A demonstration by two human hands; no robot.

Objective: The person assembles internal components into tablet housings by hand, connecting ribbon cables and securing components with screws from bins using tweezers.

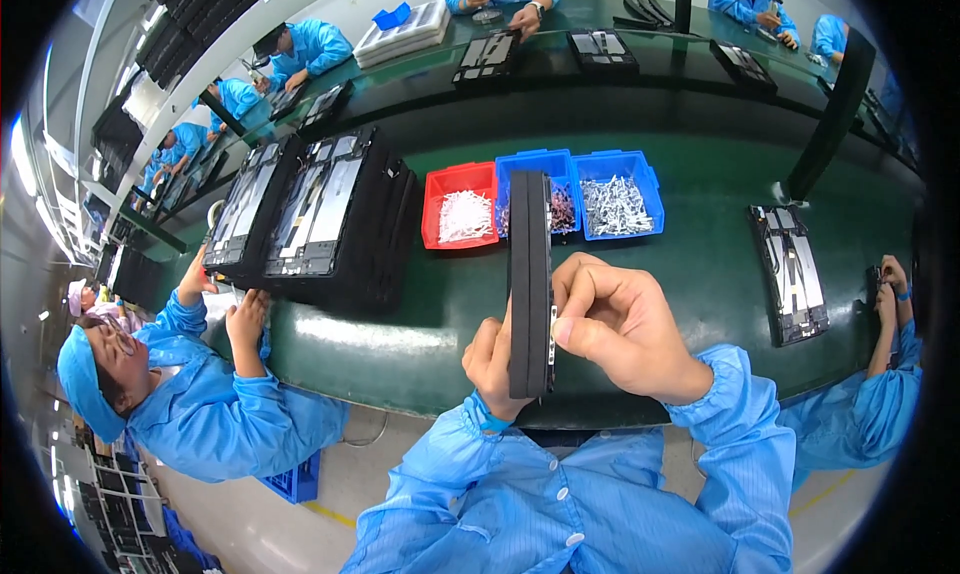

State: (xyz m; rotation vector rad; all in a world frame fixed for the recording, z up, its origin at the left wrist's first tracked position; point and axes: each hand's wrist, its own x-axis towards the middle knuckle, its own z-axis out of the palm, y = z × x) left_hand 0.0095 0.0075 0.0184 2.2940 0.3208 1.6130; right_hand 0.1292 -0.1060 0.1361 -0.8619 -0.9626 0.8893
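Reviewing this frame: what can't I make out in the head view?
In the head view:
Left hand: partly hidden behind the upright black device.
Middle blue bin: the device covers part of its contents.
Right hand: anything pinched is covered by its own grip.
White pieces in the red bin: too small to tell individually.
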